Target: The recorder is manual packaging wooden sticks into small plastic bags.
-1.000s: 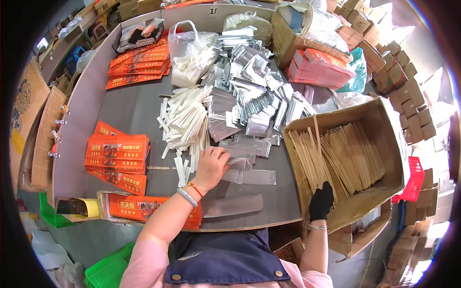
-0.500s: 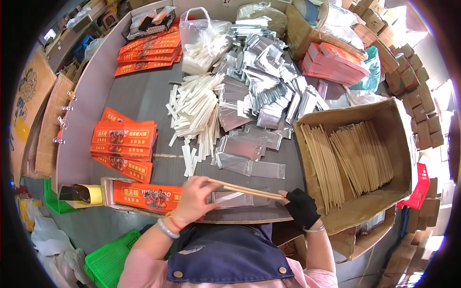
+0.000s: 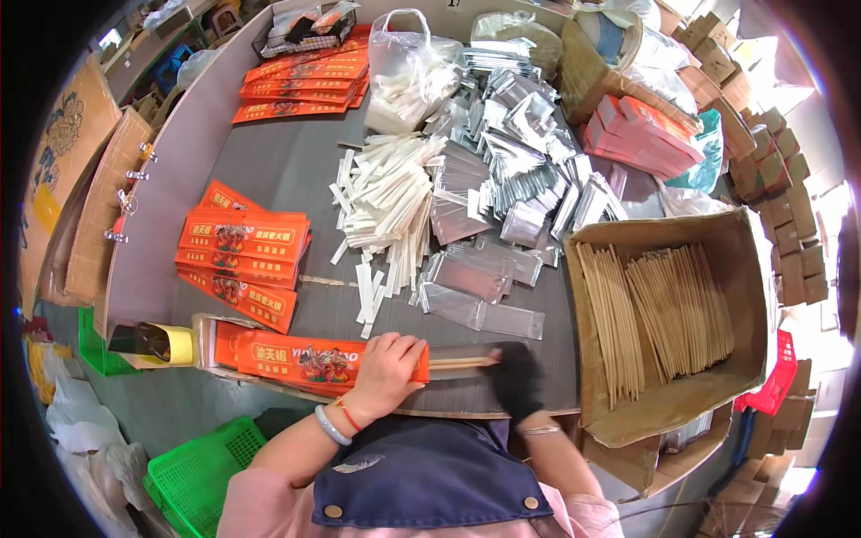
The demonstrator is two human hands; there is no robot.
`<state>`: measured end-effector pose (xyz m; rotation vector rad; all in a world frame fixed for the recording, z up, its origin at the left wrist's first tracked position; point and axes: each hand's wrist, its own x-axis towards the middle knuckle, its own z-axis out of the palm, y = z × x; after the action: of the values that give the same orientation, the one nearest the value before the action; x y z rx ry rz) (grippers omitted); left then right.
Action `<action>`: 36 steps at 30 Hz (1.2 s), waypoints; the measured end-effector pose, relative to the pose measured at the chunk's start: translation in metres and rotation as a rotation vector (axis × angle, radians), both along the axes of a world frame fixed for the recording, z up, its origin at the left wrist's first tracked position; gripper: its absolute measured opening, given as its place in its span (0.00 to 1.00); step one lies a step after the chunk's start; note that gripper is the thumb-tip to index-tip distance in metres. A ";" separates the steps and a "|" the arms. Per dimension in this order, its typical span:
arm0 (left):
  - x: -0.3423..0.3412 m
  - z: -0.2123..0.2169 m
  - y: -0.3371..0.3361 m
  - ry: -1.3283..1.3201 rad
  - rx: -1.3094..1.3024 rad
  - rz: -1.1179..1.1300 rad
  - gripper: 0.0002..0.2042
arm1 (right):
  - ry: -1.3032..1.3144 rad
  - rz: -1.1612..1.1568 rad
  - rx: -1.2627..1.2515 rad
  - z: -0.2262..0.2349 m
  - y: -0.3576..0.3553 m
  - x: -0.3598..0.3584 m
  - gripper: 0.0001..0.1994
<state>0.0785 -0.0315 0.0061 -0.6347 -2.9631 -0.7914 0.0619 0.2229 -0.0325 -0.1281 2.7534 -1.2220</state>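
Observation:
My left hand (image 3: pixel 386 369) is closed on the right end of a red printed paper chopstick sleeve (image 3: pixel 318 361), near the table's front edge. A pair of wooden chopsticks (image 3: pixel 462 362) sticks out of that end to the right; the rest is hidden by the sleeve and my fingers. My right hand (image 3: pixel 518 381), in a black fingerless glove and smeared by motion, pinches the chopsticks' right end. Under the gloved hand and the chopsticks, a clear plastic strip partly shows. The sleeve lies over more red sleeves in a cardboard holder (image 3: pixel 206 341).
Red sleeves (image 3: pixel 242 242) lie fanned at left, others at the back. White paper strips (image 3: pixel 390 197) and clear plastic sleeves (image 3: pixel 529 161) are heaped mid-table. A cardboard box (image 3: pixel 753 305) of chopsticks stands at right. A green basket (image 3: pixel 202 475) is below the table at left.
The chopsticks, earlier held in the air between both hands, now lie lower with their left part in the red sleeve. My right hand has moved left; my left hand now grips the sleeve.

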 end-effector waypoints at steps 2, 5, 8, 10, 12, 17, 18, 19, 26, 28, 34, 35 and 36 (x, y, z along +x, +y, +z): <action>-0.004 -0.006 0.004 0.010 0.003 -0.027 0.34 | 0.057 0.233 -0.183 -0.009 -0.053 0.007 0.15; -0.014 -0.004 -0.005 0.066 0.020 -0.028 0.30 | 0.027 0.221 -0.302 0.035 -0.068 0.003 0.27; -0.023 0.023 -0.004 -0.096 -0.213 -0.323 0.18 | 0.379 0.416 0.368 0.058 -0.039 -0.013 0.35; -0.035 0.055 -0.018 -0.136 -0.214 -0.355 0.16 | 0.316 0.421 0.315 0.060 -0.026 -0.013 0.34; -0.059 0.075 -0.045 -0.133 -0.164 -0.342 0.13 | 0.265 0.316 0.310 0.072 -0.015 -0.011 0.31; -0.047 0.044 -0.088 0.119 -0.190 0.322 0.29 | 0.233 0.190 0.316 0.073 -0.004 -0.010 0.31; -0.022 0.028 -0.074 0.034 -0.155 0.351 0.35 | 0.277 0.220 0.372 0.075 -0.007 -0.006 0.31; -0.003 0.014 -0.057 -0.053 -0.118 0.379 0.40 | 0.319 0.250 0.432 0.074 -0.009 -0.003 0.32; 0.022 -0.024 -0.042 -0.106 0.101 0.474 0.50 | 0.250 0.394 0.496 0.081 -0.008 0.004 0.32; 0.021 -0.023 -0.042 -0.164 0.080 0.471 0.50 | 0.228 0.432 0.444 0.078 -0.015 0.002 0.32; 0.020 -0.020 -0.044 -0.169 0.054 0.388 0.43 | 0.303 0.519 0.256 0.032 -0.087 0.007 0.34; 0.012 -0.023 -0.048 -0.161 0.052 0.384 0.43 | 0.366 0.521 0.240 0.037 -0.083 0.003 0.34; -0.003 -0.030 -0.053 -0.101 0.156 0.452 0.37 | 0.427 0.521 0.225 0.043 -0.076 -0.003 0.35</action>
<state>0.0760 -0.0843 -0.0238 0.0872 -2.9113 -1.0095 0.0593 0.1468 0.0109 -1.1156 2.8756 -0.8092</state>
